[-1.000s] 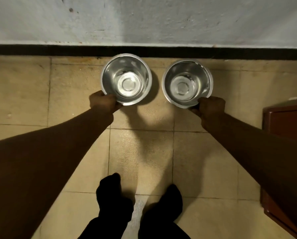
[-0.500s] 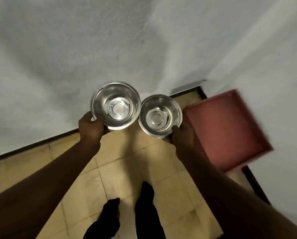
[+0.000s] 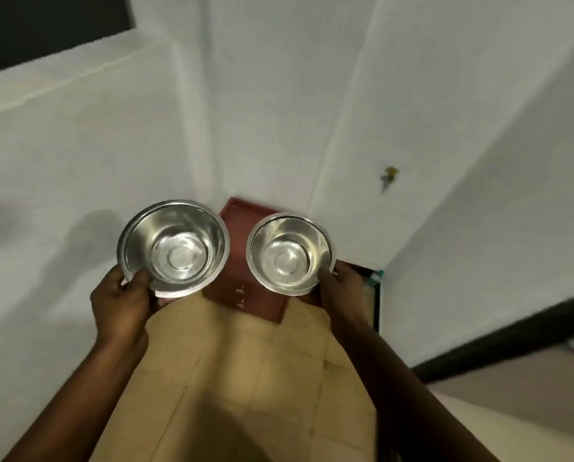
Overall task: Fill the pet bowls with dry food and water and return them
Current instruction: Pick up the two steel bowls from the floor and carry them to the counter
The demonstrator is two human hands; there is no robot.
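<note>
Two shiny steel pet bowls are held up in front of me, both with nothing visible inside. My left hand [image 3: 122, 300] grips the near rim of the larger left bowl [image 3: 174, 246], thumb over the edge. My right hand [image 3: 340, 286] grips the near right rim of the smaller right bowl [image 3: 289, 253] the same way. The bowls sit side by side, a small gap apart, well above the tan tiled floor [image 3: 245, 368].
A dark red cabinet [image 3: 255, 306] stands in the corner right behind and below the bowls. White walls [image 3: 279, 111] close in on the left, ahead and right. A small tap [image 3: 388, 177] sticks out of the right wall. A black skirting strip [image 3: 499, 338] runs along the right.
Both bowls were lifted off the floor by the wall and carried upward. My view has swung right towards the corner with the red cabinet, and my feet have left the frame.
</note>
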